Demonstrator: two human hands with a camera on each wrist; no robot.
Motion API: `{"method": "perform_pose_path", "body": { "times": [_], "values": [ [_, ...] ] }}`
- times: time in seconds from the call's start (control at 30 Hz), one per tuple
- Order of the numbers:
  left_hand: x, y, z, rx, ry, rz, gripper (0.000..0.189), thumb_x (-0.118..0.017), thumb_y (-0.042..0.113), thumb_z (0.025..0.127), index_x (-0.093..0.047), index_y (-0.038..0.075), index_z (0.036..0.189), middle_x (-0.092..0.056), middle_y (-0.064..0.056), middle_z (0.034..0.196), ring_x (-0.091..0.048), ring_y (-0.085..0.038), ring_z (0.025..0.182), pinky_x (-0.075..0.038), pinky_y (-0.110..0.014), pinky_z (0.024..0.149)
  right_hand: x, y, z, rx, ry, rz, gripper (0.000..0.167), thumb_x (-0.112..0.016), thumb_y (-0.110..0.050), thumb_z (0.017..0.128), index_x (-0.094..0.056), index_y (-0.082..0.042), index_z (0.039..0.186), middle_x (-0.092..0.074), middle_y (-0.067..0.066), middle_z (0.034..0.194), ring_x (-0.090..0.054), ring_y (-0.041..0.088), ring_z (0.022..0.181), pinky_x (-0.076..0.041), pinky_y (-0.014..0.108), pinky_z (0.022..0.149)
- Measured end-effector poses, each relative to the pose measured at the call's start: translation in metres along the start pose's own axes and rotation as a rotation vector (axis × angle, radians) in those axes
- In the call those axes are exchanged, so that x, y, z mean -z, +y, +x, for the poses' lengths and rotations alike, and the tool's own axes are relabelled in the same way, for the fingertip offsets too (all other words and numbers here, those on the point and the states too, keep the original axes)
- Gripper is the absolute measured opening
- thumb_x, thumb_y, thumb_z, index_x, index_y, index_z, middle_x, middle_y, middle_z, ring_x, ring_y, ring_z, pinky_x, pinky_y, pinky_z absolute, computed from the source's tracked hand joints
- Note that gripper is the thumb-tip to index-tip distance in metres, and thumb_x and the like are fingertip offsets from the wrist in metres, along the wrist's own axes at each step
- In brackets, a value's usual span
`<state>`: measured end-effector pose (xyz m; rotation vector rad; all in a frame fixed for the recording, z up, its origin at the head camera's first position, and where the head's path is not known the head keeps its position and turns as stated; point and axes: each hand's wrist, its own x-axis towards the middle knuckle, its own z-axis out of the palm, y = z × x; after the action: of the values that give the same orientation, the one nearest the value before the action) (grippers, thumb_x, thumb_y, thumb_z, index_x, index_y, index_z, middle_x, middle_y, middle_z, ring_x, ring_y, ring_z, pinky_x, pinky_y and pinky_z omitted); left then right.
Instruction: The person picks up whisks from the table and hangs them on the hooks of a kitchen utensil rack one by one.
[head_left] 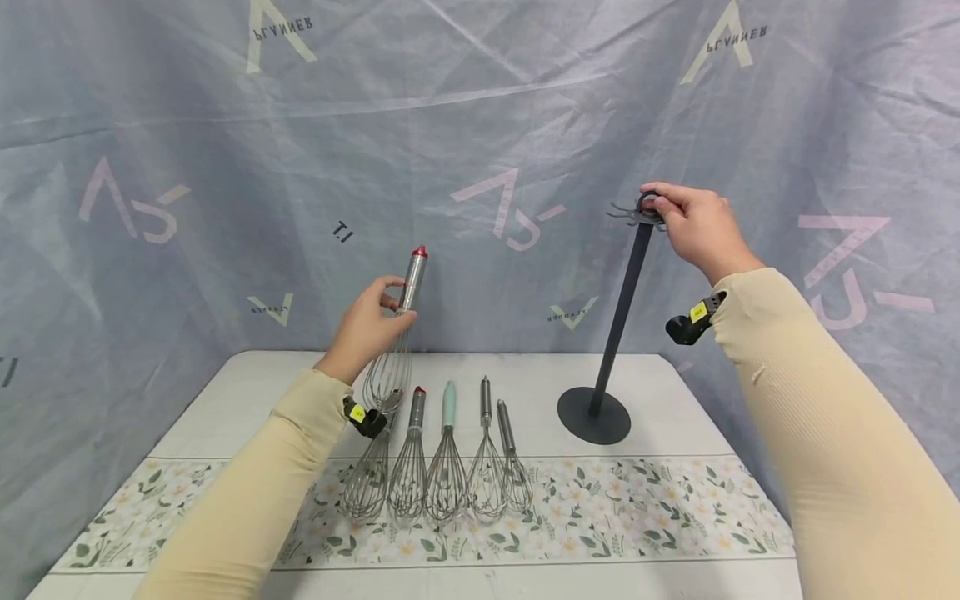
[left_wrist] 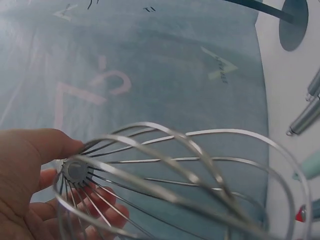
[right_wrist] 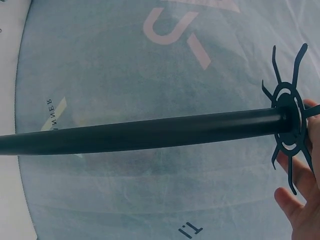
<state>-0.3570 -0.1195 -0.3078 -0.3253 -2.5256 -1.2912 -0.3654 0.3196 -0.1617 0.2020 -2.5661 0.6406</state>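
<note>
A wire whisk (head_left: 412, 282) with a steel handle and red end cap is upright above the table, wires down. My left hand (head_left: 369, 327) grips it low on the handle; the left wrist view shows its wire loops (left_wrist: 200, 165) spreading from the handle's base. At the right stands a dark utensil stand (head_left: 622, 308) with a round base, a post and a ring of hooks (right_wrist: 289, 117) on top. My right hand (head_left: 701, 225) pinches the loop at its top. The hooks I can see carry nothing.
Several whisks lie in a row on the table, among them a mint-handled whisk (head_left: 449, 408), a red-capped whisk (head_left: 417, 412) and a small whisk (head_left: 507, 433). A floral runner (head_left: 600, 508) crosses the white table (head_left: 285, 383). Behind hangs a grey-blue curtain (head_left: 480, 125).
</note>
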Motion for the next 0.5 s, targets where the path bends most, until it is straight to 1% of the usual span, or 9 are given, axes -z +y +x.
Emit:
{"method": "perform_pose_path", "body": {
  "times": [0.13,0.27,0.5],
  "values": [
    [-0.002,0.016,0.005,-0.013,-0.021,0.000,0.056,-0.071,0.024,0.096,-0.047,0.022,0.146,-0.059,-0.010,0.114,-0.062,-0.026,0.080,-0.050,-0.039,0.062,0.000,-0.001,-0.001,0.000,0.003,0.006,0.045,-0.035,-0.039,0.110,-0.049,-0.029,0.152,-0.062,0.005,0.140,-0.053,0.028,0.102,-0.033,0.040,0.066],
    [-0.004,0.032,0.009,-0.035,-0.032,-0.009,0.055,-0.071,0.024,0.095,-0.048,0.023,0.146,-0.059,-0.009,0.113,-0.061,-0.026,0.080,-0.049,-0.039,0.063,-0.001,-0.001,-0.001,0.003,0.007,0.017,0.044,-0.036,-0.038,0.110,-0.050,-0.028,0.151,-0.062,0.005,0.139,-0.054,0.028,0.110,-0.033,0.040,0.068],
    [-0.013,0.058,0.021,-0.100,-0.026,-0.003,0.054,-0.071,0.023,0.094,-0.049,0.024,0.143,-0.062,-0.006,0.110,-0.063,-0.024,0.081,-0.051,-0.039,0.065,-0.001,-0.001,-0.001,-0.007,0.007,0.029,0.044,-0.036,-0.038,0.110,-0.050,-0.028,0.151,-0.062,0.005,0.140,-0.054,0.027,0.110,-0.034,0.040,0.067]
  ]
}}
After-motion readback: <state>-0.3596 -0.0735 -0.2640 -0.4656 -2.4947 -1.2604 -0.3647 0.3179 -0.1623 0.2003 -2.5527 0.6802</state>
